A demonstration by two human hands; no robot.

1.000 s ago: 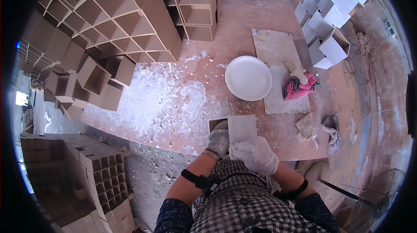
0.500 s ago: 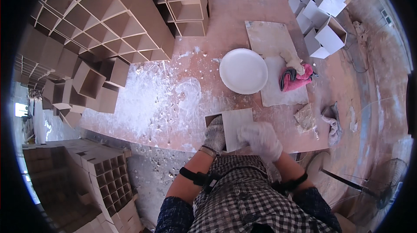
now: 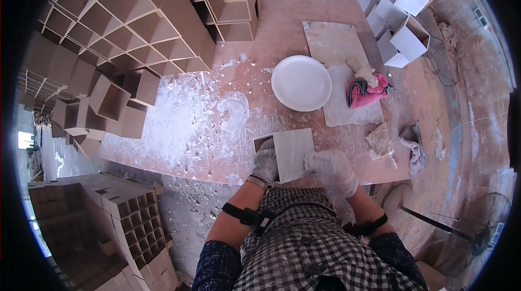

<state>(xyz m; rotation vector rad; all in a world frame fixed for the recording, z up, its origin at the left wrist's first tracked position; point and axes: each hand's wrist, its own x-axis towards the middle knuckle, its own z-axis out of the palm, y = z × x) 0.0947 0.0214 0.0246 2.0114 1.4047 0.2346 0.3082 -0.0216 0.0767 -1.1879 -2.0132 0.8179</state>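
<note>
A small open cardboard box (image 3: 294, 155) is held at the table's near edge, its upper face streaked with a thin whitish coat. My left hand (image 3: 265, 162), in a grey knitted glove, reaches into the box's open left side; its fingertips are hidden inside, and it grips the box. My right hand (image 3: 335, 172) wears a whitish glove and is closed beside the box's right edge, with its fingertips close to that edge. Whatever those fingers hold is too small or hidden to name. A round white dish (image 3: 302, 83) lies farther off on the table.
Stacked brown boxes (image 3: 135, 14) rise at the far left; white boxes (image 3: 410, 41) are piled far right. Right of the dish lie flat sheets (image 3: 339, 46) and a pink cloth (image 3: 366, 93). A grey rag (image 3: 413, 150) is near a fan (image 3: 485, 226). The table (image 3: 184, 122) bears white smears.
My right hand has moved from over the box's upper face to its right edge, uncovering that face. My left hand still holds the box. The whole view has shifted slightly.
</note>
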